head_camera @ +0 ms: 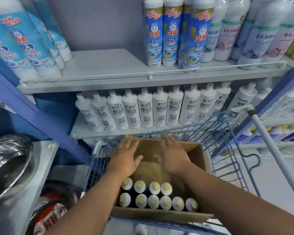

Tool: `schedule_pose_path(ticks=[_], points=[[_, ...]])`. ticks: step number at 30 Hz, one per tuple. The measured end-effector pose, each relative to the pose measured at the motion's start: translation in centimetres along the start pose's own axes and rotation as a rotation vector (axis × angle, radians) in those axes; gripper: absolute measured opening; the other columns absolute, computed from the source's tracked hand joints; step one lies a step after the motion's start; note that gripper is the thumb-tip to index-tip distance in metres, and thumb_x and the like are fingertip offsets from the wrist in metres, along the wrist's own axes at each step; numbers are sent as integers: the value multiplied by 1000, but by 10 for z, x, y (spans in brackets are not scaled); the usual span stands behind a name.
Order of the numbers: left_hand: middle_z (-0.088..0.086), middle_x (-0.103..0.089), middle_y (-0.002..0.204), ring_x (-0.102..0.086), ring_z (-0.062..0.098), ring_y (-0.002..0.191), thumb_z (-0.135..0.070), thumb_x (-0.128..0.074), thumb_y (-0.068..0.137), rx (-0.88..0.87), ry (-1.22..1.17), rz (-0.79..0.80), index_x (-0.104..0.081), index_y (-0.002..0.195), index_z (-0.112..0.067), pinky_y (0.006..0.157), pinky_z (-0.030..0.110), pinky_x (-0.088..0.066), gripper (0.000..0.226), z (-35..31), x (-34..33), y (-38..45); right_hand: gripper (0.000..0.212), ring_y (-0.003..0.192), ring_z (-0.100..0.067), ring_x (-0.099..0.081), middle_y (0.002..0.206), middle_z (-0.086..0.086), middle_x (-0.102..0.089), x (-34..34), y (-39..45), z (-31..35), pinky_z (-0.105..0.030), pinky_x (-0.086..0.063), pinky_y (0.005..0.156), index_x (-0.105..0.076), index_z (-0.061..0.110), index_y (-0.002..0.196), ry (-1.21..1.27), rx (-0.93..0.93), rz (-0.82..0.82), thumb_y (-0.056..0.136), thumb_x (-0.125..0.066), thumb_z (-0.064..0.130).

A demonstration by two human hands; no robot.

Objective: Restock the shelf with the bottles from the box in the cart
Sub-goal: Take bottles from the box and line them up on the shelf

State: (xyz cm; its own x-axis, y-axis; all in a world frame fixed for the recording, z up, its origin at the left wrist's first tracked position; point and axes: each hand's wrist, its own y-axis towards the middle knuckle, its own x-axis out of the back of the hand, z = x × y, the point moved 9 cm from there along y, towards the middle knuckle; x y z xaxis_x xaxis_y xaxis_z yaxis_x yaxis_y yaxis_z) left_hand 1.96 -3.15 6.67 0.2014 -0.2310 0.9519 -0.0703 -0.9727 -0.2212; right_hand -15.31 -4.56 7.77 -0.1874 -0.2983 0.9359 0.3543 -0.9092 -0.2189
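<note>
A brown cardboard box (199, 160) sits in the blue wire cart (227, 143). Several white bottles with yellowish caps (154, 195) stand upright in two rows at the box's near end; its far half holds none. My left hand (125, 158) and my right hand (172, 156) hover side by side over the bare far half, palms down, fingers spread, holding nothing. Just beyond the cart, the lower shelf (85, 131) carries a full row of white bottles (145, 109). The upper shelf (109, 65) has a wide gap between its bottle groups.
Blue-labelled bottles stand left (24, 44) and centre (170, 34) on the upper shelf, pale bottles (241, 33) to the right. A blue upright (41, 116) slants at left. Shiny metal bowls (8, 163) lie low left. The cart's white handle (268, 146) rises at right.
</note>
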Motion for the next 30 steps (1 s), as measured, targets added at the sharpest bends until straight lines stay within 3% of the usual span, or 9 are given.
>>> schedule_pose_path(ticks=[8,13,17,20,24,27,30], points=[[-4,4,167,-17,25,151,-41,-52,100,-6,-207,268,-13,159,-29,112,40,-35,72,41,-99,-24,69,152,-20,1,165,-1,0,-99,6,42,-38,-14,120,-6,22,157,52,-63,184,101,-38,46],[3,-11,166,-15,26,150,-22,-45,103,-79,-106,302,-20,157,-22,119,38,-25,60,40,-133,-27,70,151,-21,-4,165,-1,-4,-161,-4,42,-40,-22,119,-9,24,157,107,-94,333,98,-43,41],[6,-10,166,-23,30,147,-6,-42,100,40,-15,363,-11,158,-20,115,41,-32,67,41,-151,-20,74,149,-20,-15,163,-1,-15,-195,-1,39,-38,-30,115,-14,22,156,145,-79,371,95,-50,43],[9,-19,162,-34,30,140,-7,-42,101,135,27,394,-9,159,-19,109,39,-38,67,48,-169,-13,71,145,-22,-26,158,-2,-29,-215,6,37,-39,-32,112,-23,20,153,166,-64,387,94,-53,44],[13,-44,143,-48,26,127,-9,-39,102,221,71,379,-23,154,-12,100,32,-43,54,60,-194,-7,69,128,-25,-47,146,0,-46,-244,18,24,-39,-42,100,-29,25,150,246,-122,405,90,-57,46],[10,-56,128,-56,23,114,-10,-39,101,245,92,365,-47,131,-13,92,30,-45,31,65,-205,-6,49,111,-25,-57,128,2,-59,-258,25,18,-39,-48,89,-49,29,133,216,-132,393,88,-54,48],[7,-59,123,-59,20,110,-10,-39,100,247,48,331,-55,120,-16,93,29,-46,26,69,-212,-4,37,105,-24,-59,123,4,-60,-261,29,12,-35,-48,82,-54,33,126,225,-135,342,89,-52,41]])
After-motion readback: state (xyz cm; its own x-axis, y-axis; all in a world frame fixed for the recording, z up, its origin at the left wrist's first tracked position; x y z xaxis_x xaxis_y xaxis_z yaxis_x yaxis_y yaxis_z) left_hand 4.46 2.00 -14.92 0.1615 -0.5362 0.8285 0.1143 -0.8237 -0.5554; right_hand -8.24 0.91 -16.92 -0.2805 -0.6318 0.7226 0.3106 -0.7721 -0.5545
